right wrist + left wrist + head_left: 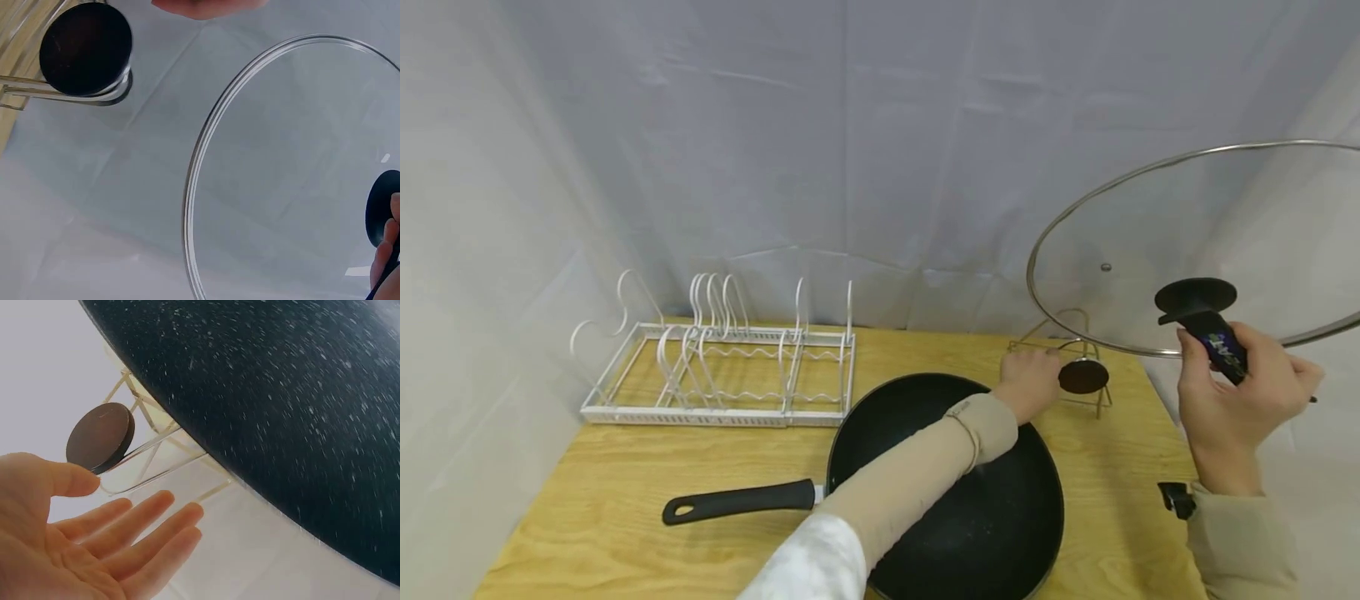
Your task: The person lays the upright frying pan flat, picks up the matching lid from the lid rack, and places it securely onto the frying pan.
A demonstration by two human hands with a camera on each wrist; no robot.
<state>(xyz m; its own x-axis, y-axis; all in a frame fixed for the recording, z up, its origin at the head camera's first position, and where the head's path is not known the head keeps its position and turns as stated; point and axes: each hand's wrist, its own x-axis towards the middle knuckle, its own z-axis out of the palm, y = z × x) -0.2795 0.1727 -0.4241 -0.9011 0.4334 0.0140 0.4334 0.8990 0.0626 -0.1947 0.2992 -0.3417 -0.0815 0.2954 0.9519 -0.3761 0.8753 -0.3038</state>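
Note:
In the head view my right hand [1243, 400] holds a large glass lid [1217, 200] up at the right, gripping its upright black handle [1219, 342]. The lid has a metal rim and a small vent. My left hand [1028, 379] reaches across the black frying pan [992, 533] to a wire stand [1099, 408] that carries a dark round disc [1083, 376]. In the left wrist view the fingers [147, 522] are spread and loosely bent, thumb close to the disc [100, 437]; whether it touches, I cannot tell.
A white wire rack [700, 417] with several upright loops stands at the back left of the wooden table [625, 492]. The pan's black handle [741, 502] points left. Pale sheeting [910, 167] hangs behind the table.

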